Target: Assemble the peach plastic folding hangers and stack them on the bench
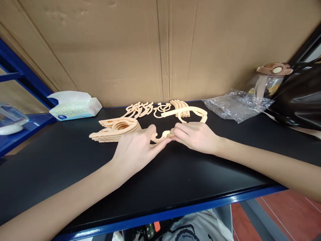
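White printed cloth (pixel 195 227) shows at the bottom centre of the frame. Mid-frame, my left hand (pixel 135 144) and right hand (pixel 194 135) pinch a small cream hooked piece (pixel 165 135) between their fingertips, one at each end; stacked cream pieces (pixel 106 135) lie left of centre, beside my left hand.

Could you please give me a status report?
Left hand and right hand gripping cream hanger hook. Stacked hangers at left. Clear plastic bag off right, not blocking.

the tabletop (pixel 175 177) leaves passage in front; the beige stack (pixel 112 134) and cardboard (pixel 112 60) block behind.
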Available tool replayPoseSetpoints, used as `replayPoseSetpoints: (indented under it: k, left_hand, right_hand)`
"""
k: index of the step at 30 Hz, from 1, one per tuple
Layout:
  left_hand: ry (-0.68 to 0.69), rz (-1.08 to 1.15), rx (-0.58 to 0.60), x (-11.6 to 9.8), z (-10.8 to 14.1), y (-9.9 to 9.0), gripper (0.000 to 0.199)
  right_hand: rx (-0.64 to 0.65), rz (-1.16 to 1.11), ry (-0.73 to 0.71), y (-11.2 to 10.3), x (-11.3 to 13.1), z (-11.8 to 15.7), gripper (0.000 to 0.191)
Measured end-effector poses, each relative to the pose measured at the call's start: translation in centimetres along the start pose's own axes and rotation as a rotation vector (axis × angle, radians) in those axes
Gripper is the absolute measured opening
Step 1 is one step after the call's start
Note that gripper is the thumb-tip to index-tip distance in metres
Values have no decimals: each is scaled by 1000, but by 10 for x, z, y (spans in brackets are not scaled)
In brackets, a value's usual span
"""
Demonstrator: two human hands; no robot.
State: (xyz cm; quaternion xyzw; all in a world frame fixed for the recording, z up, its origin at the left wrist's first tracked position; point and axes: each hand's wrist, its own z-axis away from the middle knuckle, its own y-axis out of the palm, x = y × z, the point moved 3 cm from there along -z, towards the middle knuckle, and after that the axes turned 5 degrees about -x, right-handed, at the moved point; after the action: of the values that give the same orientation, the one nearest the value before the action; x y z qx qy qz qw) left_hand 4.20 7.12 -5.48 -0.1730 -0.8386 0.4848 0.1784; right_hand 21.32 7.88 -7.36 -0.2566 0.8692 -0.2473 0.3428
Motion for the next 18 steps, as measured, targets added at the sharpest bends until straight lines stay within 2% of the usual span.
replayPoseSetpoints:
  k: [5, 10, 14, 18]
  left_hand:
    - [36, -22, -14, -3, 2, 0, 54]
    - [37, 15, -2, -3, 2, -1, 51]
    - [23, 32, 9, -1, 0, 0, 53]
    - [7, 74, 39, -1, 1, 2, 44]
  right_hand:
    - [24, -38, 13, 3, 0, 1, 26]
    - [6, -58, 16, 4, 1, 2, 16]
    - [24, -74, 16, 4, 1, 2, 16]
    - [22, -76, 9, 5, 1, 2, 17]
